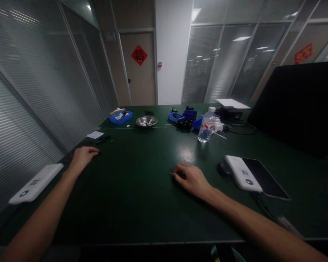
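My left hand [83, 158] is over the left side of the dark green table [131, 189]. Its thumb and fingers are pinched together, and whatever they hold, if anything, is too small to tell. Just beyond it lie a small black item [104, 139] and a white slip of paper [95, 134]. Near the table's middle, my right hand [190, 178] rests with fingers curled in a pinch. A short, thin, pale tip [171, 173] sticks out from its fingertips; its kind is unclear.
White power banks [36, 183] [243, 173] lie at both sides, the right one beside a phone [265, 178]. A water bottle [207, 125] stands farther back. Behind are a metal bowl [147, 121], blue trays [121, 117] [176, 116] and cables. A large black screen [297, 109] stands right.
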`<state>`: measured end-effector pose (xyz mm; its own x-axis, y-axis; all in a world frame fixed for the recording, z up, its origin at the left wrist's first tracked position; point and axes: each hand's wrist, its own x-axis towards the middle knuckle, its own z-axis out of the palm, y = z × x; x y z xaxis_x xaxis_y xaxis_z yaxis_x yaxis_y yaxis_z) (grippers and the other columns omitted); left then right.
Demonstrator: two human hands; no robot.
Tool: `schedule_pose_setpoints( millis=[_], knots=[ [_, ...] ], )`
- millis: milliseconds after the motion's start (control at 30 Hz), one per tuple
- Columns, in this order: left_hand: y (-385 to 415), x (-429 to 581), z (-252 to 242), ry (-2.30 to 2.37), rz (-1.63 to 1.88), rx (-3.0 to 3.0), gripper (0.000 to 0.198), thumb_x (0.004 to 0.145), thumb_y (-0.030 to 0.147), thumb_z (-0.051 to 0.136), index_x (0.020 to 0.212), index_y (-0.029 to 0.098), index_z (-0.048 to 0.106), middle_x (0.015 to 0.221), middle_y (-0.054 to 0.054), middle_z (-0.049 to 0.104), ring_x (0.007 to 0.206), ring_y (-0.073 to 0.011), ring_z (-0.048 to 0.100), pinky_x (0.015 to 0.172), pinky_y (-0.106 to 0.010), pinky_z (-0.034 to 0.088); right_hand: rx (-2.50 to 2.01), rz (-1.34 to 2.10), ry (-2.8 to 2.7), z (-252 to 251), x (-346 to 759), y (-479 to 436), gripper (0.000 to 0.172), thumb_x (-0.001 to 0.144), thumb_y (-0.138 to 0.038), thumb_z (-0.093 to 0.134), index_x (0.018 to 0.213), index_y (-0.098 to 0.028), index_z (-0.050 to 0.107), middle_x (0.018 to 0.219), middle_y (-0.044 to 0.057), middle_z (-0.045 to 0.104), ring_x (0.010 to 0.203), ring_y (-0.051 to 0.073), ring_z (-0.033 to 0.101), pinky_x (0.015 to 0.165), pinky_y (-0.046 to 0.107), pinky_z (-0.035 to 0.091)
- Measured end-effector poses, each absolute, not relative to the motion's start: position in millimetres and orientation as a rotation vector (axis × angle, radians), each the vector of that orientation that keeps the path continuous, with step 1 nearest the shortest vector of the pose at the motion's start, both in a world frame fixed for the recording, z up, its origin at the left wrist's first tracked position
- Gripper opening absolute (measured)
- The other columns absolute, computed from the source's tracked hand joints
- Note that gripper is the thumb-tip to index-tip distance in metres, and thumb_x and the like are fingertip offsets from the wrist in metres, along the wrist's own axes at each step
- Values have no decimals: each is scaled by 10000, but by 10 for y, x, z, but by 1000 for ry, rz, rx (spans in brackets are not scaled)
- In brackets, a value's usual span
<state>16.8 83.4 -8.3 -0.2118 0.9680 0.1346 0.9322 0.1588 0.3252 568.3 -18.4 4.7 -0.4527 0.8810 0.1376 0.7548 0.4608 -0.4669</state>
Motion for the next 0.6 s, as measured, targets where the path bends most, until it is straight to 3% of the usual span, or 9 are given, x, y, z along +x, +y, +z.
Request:
schedule_pose_setpoints(
  millis=[300, 600],
  knots=[
    [866, 156, -82, 2383, 510, 1896, 206, 828, 283, 664, 945, 200, 812, 1077, -92, 781, 1005, -271, 723, 911, -341, 549, -1371, 466, -2357, 45, 5669, -188, 175, 983, -337, 568, 1041, -226, 690, 1015, 34, 663, 788, 160, 616, 697, 265, 419],
    [726, 247, -76, 2290, 582, 1973, 274, 864, 271, 588, 1045, 180, 773, 1108, -112, 764, 1026, -271, 709, 901, -355, 546, -1378, 478, -2350, 57, 5659, -200, 183, 984, -340, 569, 1047, -223, 694, 1016, 31, 663, 784, 156, 618, 702, 267, 426]
  ],
)
